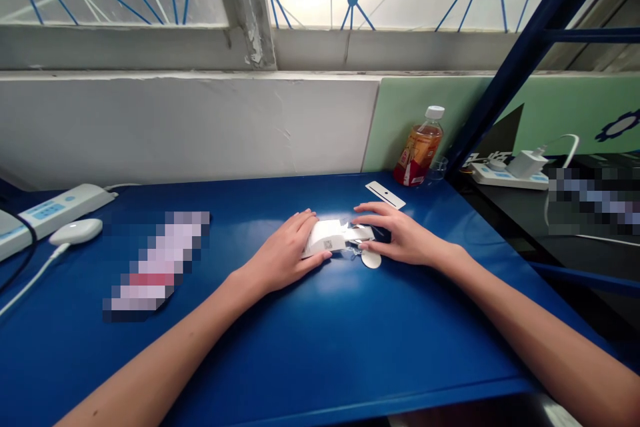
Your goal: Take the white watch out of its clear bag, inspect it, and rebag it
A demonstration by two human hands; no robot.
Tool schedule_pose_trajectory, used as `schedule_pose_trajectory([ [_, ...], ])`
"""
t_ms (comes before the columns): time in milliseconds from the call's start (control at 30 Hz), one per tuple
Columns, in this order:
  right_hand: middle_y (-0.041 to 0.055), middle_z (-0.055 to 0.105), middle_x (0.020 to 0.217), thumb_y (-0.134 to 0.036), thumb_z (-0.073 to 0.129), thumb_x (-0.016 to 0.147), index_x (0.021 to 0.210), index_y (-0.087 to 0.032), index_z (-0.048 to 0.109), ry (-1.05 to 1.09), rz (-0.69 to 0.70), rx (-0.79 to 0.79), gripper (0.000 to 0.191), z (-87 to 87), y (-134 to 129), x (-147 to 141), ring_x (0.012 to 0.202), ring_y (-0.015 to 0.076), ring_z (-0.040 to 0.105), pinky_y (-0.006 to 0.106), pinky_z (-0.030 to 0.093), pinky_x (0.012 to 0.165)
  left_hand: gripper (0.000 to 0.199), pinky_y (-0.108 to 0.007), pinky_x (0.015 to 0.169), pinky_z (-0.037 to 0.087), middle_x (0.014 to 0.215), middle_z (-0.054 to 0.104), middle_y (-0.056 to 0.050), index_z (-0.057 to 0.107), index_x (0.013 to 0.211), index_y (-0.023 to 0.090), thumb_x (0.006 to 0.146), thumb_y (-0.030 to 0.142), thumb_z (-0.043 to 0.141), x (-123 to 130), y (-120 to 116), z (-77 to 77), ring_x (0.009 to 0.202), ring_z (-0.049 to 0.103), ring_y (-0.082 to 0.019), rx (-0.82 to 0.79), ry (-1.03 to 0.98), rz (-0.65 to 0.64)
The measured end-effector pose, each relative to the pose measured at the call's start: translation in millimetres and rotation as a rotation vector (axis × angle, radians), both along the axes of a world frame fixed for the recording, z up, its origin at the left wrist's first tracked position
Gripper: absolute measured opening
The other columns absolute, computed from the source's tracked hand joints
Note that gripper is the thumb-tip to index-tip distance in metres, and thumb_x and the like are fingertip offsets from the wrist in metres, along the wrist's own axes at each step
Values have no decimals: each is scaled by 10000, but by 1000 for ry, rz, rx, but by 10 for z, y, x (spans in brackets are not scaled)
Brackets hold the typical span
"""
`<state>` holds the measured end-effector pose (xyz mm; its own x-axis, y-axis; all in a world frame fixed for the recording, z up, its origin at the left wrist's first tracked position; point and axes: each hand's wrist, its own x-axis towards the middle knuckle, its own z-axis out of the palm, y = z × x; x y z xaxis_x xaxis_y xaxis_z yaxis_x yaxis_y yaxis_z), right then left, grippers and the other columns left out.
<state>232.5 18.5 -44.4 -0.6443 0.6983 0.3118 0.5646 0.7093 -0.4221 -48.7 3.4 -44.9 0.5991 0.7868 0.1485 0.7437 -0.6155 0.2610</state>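
The white packet (326, 238) lies near the middle of the blue worktop (300, 353), between the two hands. The left hand (293, 247) grasps its left end, fingers over the far side and thumb along the near edge. The right hand (390, 233) is spread, thumb apart from the fingers, around the white strip (361, 233) at the packet's right end; whether it touches the strip, I cannot tell. From here, the packet could skid on the glossy surface if the left hand's hold loosened, the strip could crease or tear under a sharp tug, and the white disc (371, 260), just below the right hand, could be brushed aside by its thumb. Counted: two hands, one packet, one strip, one disc, one slotted white card (385, 195) beyond the right hand, one red-labelled bottle (419, 150), one white oval device (76, 231), one pixelated object (157, 263) left of the hands, and two power strips, one at left (70, 203) and one at right (510, 175). Clear film (351, 253) shows by the strip; its pieces are too tangled to count.
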Motion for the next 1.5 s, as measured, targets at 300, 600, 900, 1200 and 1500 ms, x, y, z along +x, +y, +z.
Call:
schedule_pose_trajectory([
  [300,138,537,1381,-356,601,907,1236,-234,603,-23,55,-42,351,-2,-39,-48,1236,297,543,461,474,1014,604,-466,1092,393,1456,467,-199,480,1325,132,912,572,511,5,-7,-7,1391,388,-339,3,-20,5],
  [600,70,704,910,-411,600,889,920,-208,665,149,-199,21,215,168,-22,-6,839,242,656,364,506,752,592,-455,1069,421,1442,486,-178,496,1326,147,909,567,505,12,-12,37,1342,455,-338,-16,-37,36],
  [900,-12,555,587,-607,638,815,665,-194,566,793,-361,-443,445,117,-5,-82,478,118,488,246,396,440,577,-435,1094,399,1425,497,-169,502,1314,146,880,519,580,99,-128,31,1323,469,-318,-17,-85,-22],
  [1200,69,747,963,-480,463,951,925,-239,627,1104,-253,-856,292,192,28,-61,1059,247,691,420,568,934,862,-504,1186,201,1584,235,-200,236,1516,71,924,680,389,153,-173,11,1478,163,-338,-150,20,0],
  [1500,58,706,1206,-262,399,975,1111,-202,683,1297,-93,-976,320,444,-209,-184,1247,197,582,381,436,1098,480,-430,1117,337,1444,499,-126,534,1323,159,1020,474,334,85,-90,212,1356,430,-268,-73,-411,5],
])
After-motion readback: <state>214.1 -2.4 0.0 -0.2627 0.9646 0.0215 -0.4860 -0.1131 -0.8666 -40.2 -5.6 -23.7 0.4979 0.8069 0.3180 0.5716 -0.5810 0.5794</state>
